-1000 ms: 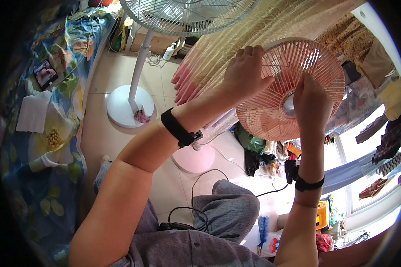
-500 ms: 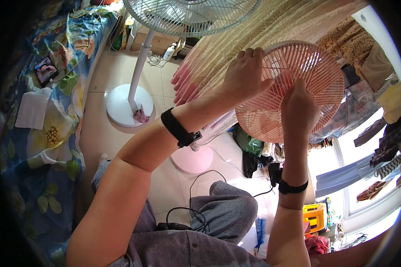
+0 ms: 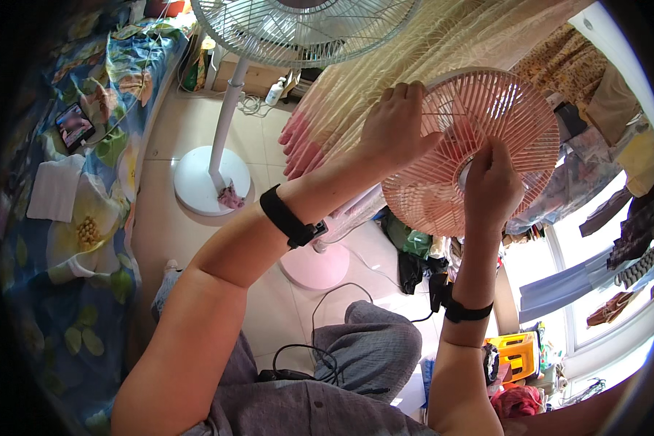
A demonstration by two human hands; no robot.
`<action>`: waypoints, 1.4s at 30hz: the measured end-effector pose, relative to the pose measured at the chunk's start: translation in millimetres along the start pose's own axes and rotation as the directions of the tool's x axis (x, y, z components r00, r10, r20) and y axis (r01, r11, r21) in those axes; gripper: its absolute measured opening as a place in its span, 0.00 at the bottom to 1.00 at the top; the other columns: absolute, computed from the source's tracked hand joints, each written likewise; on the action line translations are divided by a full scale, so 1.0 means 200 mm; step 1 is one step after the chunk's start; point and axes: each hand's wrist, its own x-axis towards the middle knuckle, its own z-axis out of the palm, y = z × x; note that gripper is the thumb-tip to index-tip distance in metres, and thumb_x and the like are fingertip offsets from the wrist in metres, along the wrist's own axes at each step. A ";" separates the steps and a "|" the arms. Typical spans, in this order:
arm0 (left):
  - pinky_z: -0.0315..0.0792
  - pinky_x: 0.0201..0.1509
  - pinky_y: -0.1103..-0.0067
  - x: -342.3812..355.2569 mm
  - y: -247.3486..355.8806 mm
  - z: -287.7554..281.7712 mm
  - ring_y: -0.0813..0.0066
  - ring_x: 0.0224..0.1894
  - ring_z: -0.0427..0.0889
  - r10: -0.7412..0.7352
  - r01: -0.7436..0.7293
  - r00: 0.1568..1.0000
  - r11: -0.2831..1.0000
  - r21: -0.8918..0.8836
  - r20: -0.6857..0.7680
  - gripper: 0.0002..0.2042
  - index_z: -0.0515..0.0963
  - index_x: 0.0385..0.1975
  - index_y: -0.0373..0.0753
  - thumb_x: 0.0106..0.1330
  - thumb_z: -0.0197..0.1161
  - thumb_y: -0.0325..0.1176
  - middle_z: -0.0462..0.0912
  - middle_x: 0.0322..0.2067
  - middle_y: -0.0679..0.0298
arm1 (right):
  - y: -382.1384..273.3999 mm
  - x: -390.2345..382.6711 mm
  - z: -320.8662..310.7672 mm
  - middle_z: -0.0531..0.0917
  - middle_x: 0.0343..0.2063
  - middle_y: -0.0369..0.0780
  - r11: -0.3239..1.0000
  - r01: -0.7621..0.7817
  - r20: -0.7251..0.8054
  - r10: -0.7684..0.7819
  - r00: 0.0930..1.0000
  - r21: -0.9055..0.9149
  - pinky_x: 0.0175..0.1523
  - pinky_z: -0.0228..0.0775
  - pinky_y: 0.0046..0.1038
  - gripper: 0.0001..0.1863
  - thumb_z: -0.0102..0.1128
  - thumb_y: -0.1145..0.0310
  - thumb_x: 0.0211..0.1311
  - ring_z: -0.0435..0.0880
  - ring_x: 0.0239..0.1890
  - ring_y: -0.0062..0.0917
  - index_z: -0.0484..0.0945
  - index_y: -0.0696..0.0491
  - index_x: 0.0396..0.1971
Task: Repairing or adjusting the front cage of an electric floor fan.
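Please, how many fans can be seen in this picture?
2: the pink fan, touched by the left hand, and the white-based fan to its left, cut off by the picture's upper edge. Others may be hidden.

Two fans (image 3: pixel 456 161) (image 3: pixel 305 33), two wristbands (image 3: pixel 282 216) (image 3: pixel 469 312), one phone (image 3: pixel 75 126)

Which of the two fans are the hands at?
The pink fan on the right: the left hand is at its upper-left edge, the right hand before its front. Neither hand is at the white fan.
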 end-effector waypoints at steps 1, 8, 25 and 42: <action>0.70 0.56 0.61 -0.01 0.00 0.00 0.49 0.56 0.71 -0.001 0.001 1.000 1.000 0.001 -0.016 0.33 0.62 0.52 0.29 0.54 0.69 0.43 0.71 0.49 0.46 | -0.01 0.01 -0.02 0.80 0.16 0.39 1.000 0.001 0.000 -0.001 1.000 0.000 0.19 0.69 0.35 0.03 0.55 0.68 0.62 0.80 0.16 0.34 0.77 0.49 0.31; 0.66 0.61 0.62 0.01 0.01 -0.02 0.48 0.58 0.69 -0.040 0.042 0.998 0.999 -0.025 0.052 0.37 0.60 0.57 0.30 0.55 0.69 0.47 0.69 0.53 0.45 | -0.04 0.06 -0.02 0.79 0.14 0.42 0.999 0.014 0.011 -0.014 1.000 0.045 0.22 0.70 0.37 0.05 0.53 0.66 0.63 0.80 0.17 0.37 0.75 0.50 0.29; 0.67 0.60 0.62 0.01 0.01 -0.01 0.45 0.56 0.70 -0.016 0.017 0.999 0.999 -0.050 0.029 0.38 0.59 0.58 0.28 0.56 0.69 0.47 0.69 0.52 0.44 | 0.02 0.41 0.00 0.82 0.19 0.40 0.987 0.106 -0.008 -0.108 0.994 -0.124 0.26 0.74 0.36 0.07 0.52 0.67 0.63 0.83 0.23 0.36 0.76 0.51 0.28; 0.67 0.60 0.61 0.01 0.02 -0.01 0.46 0.57 0.70 -0.033 0.034 0.999 0.999 -0.029 0.044 0.39 0.59 0.58 0.28 0.55 0.70 0.47 0.69 0.52 0.44 | 0.01 0.33 0.02 0.86 0.26 0.37 0.955 -0.044 -0.096 0.076 0.993 0.295 0.32 0.77 0.28 0.09 0.51 0.67 0.67 0.87 0.30 0.24 0.81 0.51 0.35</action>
